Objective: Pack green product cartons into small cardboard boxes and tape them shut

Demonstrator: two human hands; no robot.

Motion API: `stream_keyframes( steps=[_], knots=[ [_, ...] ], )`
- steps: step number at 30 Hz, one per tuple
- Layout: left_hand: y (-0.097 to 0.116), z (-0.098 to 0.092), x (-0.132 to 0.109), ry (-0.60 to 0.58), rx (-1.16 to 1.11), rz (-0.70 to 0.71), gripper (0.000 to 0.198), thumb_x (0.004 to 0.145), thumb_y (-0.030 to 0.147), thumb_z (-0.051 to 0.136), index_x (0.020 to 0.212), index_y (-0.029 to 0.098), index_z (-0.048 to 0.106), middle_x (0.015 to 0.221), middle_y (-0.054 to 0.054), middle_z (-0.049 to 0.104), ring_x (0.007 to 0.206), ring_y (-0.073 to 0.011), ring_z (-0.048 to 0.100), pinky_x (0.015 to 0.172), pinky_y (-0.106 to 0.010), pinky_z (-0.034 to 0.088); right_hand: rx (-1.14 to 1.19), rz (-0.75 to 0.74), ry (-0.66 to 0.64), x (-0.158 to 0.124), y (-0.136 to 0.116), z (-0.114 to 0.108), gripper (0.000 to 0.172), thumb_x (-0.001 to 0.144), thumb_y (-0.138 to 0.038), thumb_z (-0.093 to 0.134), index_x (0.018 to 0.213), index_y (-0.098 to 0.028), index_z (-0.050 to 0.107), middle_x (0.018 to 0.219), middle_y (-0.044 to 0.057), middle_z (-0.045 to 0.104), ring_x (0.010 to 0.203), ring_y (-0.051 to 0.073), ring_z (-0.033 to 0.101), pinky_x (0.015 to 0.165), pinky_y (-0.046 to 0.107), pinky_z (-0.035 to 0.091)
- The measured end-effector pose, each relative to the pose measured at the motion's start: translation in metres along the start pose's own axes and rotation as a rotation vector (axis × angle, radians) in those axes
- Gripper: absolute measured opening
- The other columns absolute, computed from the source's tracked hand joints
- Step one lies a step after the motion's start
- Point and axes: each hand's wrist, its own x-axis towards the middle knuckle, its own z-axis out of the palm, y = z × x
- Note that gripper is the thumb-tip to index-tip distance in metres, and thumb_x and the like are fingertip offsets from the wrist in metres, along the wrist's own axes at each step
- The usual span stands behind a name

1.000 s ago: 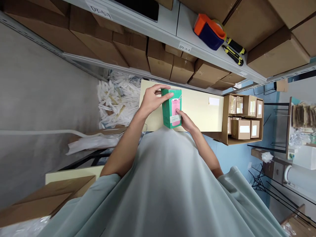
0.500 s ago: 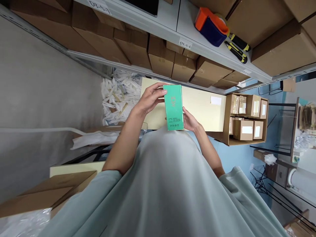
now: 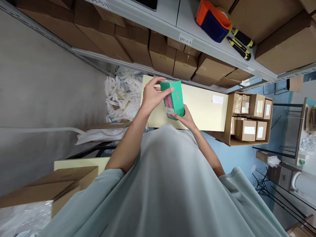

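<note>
A green carton [image 3: 178, 98] with a pink side panel and a pale label is held up over the cream tabletop [image 3: 202, 115]. It is turned so that its front and its left side both show. My left hand [image 3: 154, 93] grips its upper left part, thumb across the front edge and fingers behind the top. Low on the carton's right, my right hand [image 3: 186, 119] holds the bottom corner, thumb on the near edge; its other fingers are mostly hidden behind the carton.
A cardboard box [image 3: 229, 133] of smaller labelled cartons sits at the table's right end. Overhead, a grey shelf [image 3: 163, 24] carries an orange-and-blue tape dispenser [image 3: 213, 21] and yellow-black cutters [image 3: 239, 47]. White paper scraps [image 3: 123, 95] lie at the left; a white label [image 3: 217, 99] lies on the table.
The carton has been turned and tilted, so its pink side now shows beside the front. Both hands have shifted their hold, with the left thumb now further across the front.
</note>
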Motion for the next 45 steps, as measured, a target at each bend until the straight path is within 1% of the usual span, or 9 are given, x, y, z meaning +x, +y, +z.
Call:
stream_keyframes(
  steps=[3, 6, 10, 16, 23, 28, 34, 38, 45],
  knots=[
    [-0.009, -0.002, -0.01, -0.072, -0.109, -0.073, 0.077, 0.083, 0.06, 0.1, 0.147, 0.028, 0.071, 0.146, -0.014, 0.076, 0.136, -0.0319, 0.075, 0.109, -0.044, 0.068, 0.123, 0.073, -0.061, -0.001, 0.003, -0.003, 0.071, 0.072, -0.055, 0.099, 0.129, -0.029, 0.066, 0.133, 0.005, 0.08, 0.128, 0.029, 0.073, 0.099, 0.038, 0.071],
    [-0.021, -0.006, -0.032, -0.283, -0.214, -0.276, 0.086, 0.075, 0.062, 0.106, 0.147, 0.027, 0.073, 0.148, -0.017, 0.078, 0.132, -0.0339, 0.078, 0.108, -0.048, 0.07, 0.278, 0.145, -0.132, -0.003, 0.001, -0.011, 0.067, 0.077, -0.056, 0.094, 0.132, -0.031, 0.065, 0.128, 0.003, 0.082, 0.115, 0.025, 0.078, 0.087, 0.036, 0.074],
    [-0.034, -0.005, -0.065, -0.529, -0.386, -0.542, 0.085, 0.069, 0.057, 0.111, 0.142, 0.028, 0.078, 0.141, -0.016, 0.083, 0.127, -0.0368, 0.082, 0.105, -0.053, 0.072, 0.301, 0.145, -0.138, -0.002, -0.003, -0.018, 0.063, 0.081, -0.057, 0.092, 0.133, -0.031, 0.066, 0.127, 0.004, 0.083, 0.115, 0.025, 0.08, 0.094, 0.039, 0.074],
    [-0.046, -0.002, -0.083, -0.363, -0.436, -0.554, 0.09, 0.064, 0.052, 0.114, 0.143, 0.027, 0.078, 0.143, -0.015, 0.083, 0.133, -0.0372, 0.08, 0.109, -0.053, 0.071, 0.091, 0.009, -0.134, 0.022, -0.005, -0.036, 0.082, 0.082, -0.062, 0.098, 0.151, -0.03, 0.067, 0.146, 0.01, 0.077, 0.138, 0.029, 0.072, 0.119, 0.047, 0.064],
    [-0.062, -0.01, -0.095, -0.279, -0.304, -0.5, 0.111, 0.054, 0.052, 0.117, 0.152, 0.023, 0.073, 0.138, -0.017, 0.084, 0.14, -0.0389, 0.076, 0.124, -0.054, 0.06, 0.01, -0.182, -0.081, 0.054, -0.036, -0.051, 0.101, 0.09, -0.077, 0.088, 0.175, -0.04, 0.049, 0.181, 0.012, 0.053, 0.159, 0.033, 0.061, 0.128, 0.057, 0.059],
    [-0.066, -0.014, -0.102, -0.305, -0.327, -0.534, 0.11, 0.052, 0.052, 0.118, 0.15, 0.027, 0.075, 0.143, -0.015, 0.082, 0.137, -0.0367, 0.076, 0.116, -0.045, 0.063, -0.047, -0.241, -0.085, 0.053, -0.047, -0.043, 0.083, 0.094, -0.077, 0.084, 0.162, -0.036, 0.061, 0.174, 0.011, 0.059, 0.159, 0.034, 0.059, 0.127, 0.053, 0.059],
    [-0.077, -0.007, -0.098, -0.181, -0.544, -0.569, 0.077, 0.082, 0.086, 0.09, 0.128, 0.025, 0.08, 0.126, -0.013, 0.085, 0.118, -0.0312, 0.08, 0.097, -0.04, 0.066, -0.222, -0.454, -0.036, 0.016, -0.038, -0.024, 0.062, 0.098, -0.075, 0.08, 0.143, -0.033, 0.071, 0.169, 0.014, 0.057, 0.166, 0.037, 0.051, 0.135, 0.059, 0.052],
    [-0.088, 0.0, -0.085, 0.001, -0.54, -0.582, 0.075, 0.085, 0.093, 0.081, 0.112, 0.023, 0.076, 0.106, -0.01, 0.085, 0.103, -0.0291, 0.081, 0.085, -0.036, 0.062, -0.369, -0.57, -0.143, -0.016, -0.028, -0.007, 0.046, 0.097, -0.06, 0.085, 0.133, -0.033, 0.074, 0.172, 0.015, 0.054, 0.17, 0.039, 0.045, 0.138, 0.065, 0.047],
    [-0.104, -0.021, -0.081, 0.026, -0.531, -0.676, 0.084, 0.08, 0.101, 0.077, 0.106, 0.021, 0.072, 0.091, -0.009, 0.083, 0.092, -0.0325, 0.083, 0.074, -0.037, 0.059, -0.488, -0.52, -0.34, -0.042, -0.009, 0.002, 0.033, 0.093, -0.054, 0.089, 0.12, -0.037, 0.079, 0.172, 0.01, 0.061, 0.162, 0.039, 0.056, 0.132, 0.067, 0.053]
  ],
)
